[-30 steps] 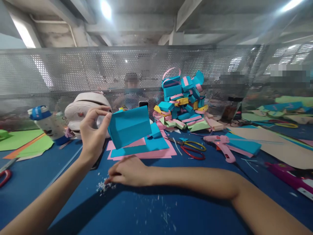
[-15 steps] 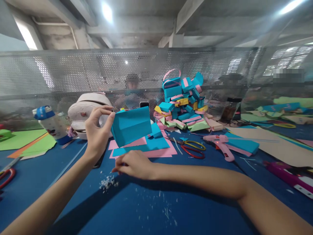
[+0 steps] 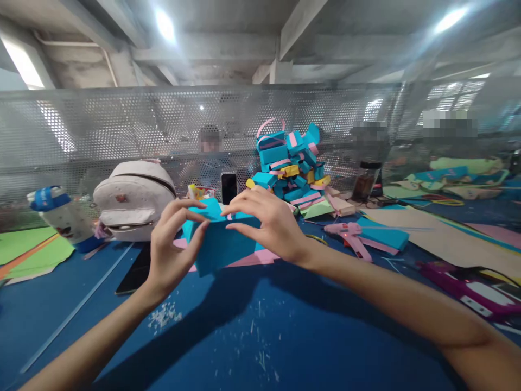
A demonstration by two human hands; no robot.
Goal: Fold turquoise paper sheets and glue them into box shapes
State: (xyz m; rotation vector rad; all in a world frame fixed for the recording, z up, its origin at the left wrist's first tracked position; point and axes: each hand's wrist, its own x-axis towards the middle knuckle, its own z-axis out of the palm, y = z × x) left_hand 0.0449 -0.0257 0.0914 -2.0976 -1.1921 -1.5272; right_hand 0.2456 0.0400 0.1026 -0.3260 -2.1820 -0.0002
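A folded blue paper piece (image 3: 226, 244), shaped like a small box or bag, is held up above the table between both hands. My left hand (image 3: 173, 244) pinches its upper left edge between thumb and fingers. At the upper right edge, my right hand (image 3: 271, 222) closes thumb and fingers on the same paper. A small pink bit shows by the right fingertips; what it belongs to is unclear. Pink paper sheets (image 3: 266, 256) lie on the table behind and below the blue piece, partly hidden by it.
Left stand a white backpack (image 3: 132, 198) and a bottle (image 3: 65, 217), near a dark phone (image 3: 136, 271). A pile of blue, pink and yellow paper pieces (image 3: 285, 168) rises behind. Rightward lie a pink glue gun (image 3: 352, 236) and a magenta tool (image 3: 468, 288). White scraps (image 3: 165, 317) dot the blue table.
My right hand has risen from the table to the blue paper's upper right edge. The paper has turned and sits slightly lower. The view has shifted to the right.
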